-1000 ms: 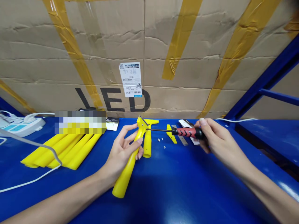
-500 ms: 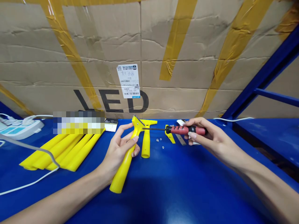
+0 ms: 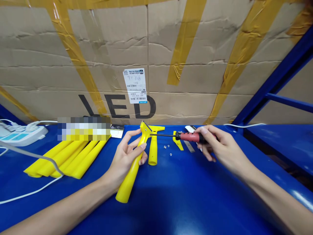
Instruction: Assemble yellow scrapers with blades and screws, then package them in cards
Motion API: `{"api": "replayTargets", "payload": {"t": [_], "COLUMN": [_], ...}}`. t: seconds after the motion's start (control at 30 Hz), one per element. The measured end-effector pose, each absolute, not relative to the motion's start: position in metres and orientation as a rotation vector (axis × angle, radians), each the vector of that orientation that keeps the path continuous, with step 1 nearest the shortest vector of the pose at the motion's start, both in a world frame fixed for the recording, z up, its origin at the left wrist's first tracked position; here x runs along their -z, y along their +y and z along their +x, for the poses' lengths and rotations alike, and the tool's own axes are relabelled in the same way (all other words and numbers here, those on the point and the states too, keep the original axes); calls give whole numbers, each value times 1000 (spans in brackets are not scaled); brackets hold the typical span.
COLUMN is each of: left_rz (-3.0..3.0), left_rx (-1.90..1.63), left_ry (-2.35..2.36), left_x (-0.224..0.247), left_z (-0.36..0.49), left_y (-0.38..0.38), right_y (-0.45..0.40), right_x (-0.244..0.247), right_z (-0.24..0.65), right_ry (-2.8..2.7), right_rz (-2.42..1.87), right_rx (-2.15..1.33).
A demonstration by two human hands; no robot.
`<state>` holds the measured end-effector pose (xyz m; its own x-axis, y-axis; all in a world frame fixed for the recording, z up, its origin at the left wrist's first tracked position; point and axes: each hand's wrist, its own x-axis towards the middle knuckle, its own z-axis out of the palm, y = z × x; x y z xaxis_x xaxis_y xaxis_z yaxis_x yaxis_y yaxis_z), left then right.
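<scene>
My left hand [image 3: 123, 163] is closed around the yellow handle of a scraper [image 3: 129, 182], its head tilted up and away from me. A screw shows on the head, with a dark blade edge at its top. My right hand [image 3: 223, 147] grips a red and black screwdriver [image 3: 189, 137] held level, its thin shaft pointing left to the side of the scraper's head. Whether the tip sits in a screw I cannot tell. Just behind lies a second yellow scraper body [image 3: 153, 150]. Small screws and nuts [image 3: 165, 147], a yellow clamp piece [image 3: 178, 142] and a flat metal blade [image 3: 189, 146] lie nearby.
Several yellow scraper handles [image 3: 61, 160] lie at the left, their far ends blurred out. A white power strip [image 3: 26, 135] and a cable [image 3: 31, 195] are beyond them. A large cardboard box [image 3: 158, 49] stands behind the blue table [image 3: 171, 202]; a blue frame [image 3: 276, 68] rises at the right.
My right hand has shifted its grip on the screwdriver handle, the thumb moving up on top and the fingers curling below. The scraper stays nearly where it was.
</scene>
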<state>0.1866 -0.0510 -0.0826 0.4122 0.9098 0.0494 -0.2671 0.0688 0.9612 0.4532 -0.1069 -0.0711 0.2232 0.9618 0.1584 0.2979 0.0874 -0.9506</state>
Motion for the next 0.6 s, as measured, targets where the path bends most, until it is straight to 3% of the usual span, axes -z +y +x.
{"api": "replayTargets", "payload": {"t": [0.23,0.4,0.6], "left_rz": [1140,1150,1165], "left_rx": [-1001,-976,-996], "left_ry": [706,674,672], "left_x": [82,81,78], "left_z": [184,185,183], "left_y": [-49,-50,-50], "right_y": [-110,-113,-109], "right_x": [75,70,72], "right_z": [456,449,438], "right_ry": [-1507,-1374,-1077], "right_rz": [-1320,-1379,-1393], "right_rx": [-715,-586,-879]}}
